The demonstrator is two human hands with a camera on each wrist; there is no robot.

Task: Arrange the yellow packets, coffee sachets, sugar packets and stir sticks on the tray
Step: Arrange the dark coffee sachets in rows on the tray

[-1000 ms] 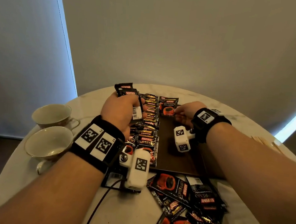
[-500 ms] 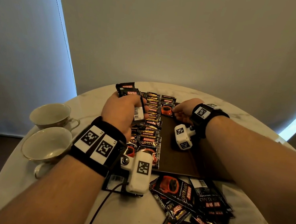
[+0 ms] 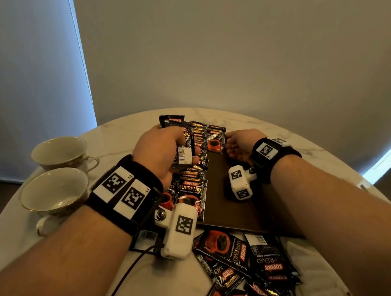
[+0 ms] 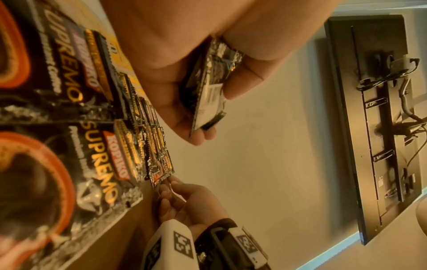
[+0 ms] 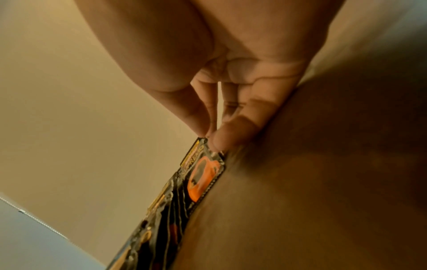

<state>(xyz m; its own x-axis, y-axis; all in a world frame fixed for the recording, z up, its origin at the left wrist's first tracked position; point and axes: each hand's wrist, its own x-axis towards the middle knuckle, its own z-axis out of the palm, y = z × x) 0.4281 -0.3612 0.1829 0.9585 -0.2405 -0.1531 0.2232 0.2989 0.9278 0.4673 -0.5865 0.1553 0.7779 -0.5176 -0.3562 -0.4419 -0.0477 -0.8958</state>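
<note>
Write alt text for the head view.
A person's left hand grips a stack of coffee sachets above overlapping rows on a dark tray, while the right hand touches the far sachet. Two teacups stand left.

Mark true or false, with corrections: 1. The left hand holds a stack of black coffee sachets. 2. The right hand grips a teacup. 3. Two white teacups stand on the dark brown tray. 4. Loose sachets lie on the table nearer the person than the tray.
1. True: the left hand grips a stack of black coffee sachets.
2. False: the right hand fingers touch a sachet at the row's far end.
3. False: the two white teacups stand on the marble table, left of the dark brown tray.
4. True: loose sachets lie there.
</note>
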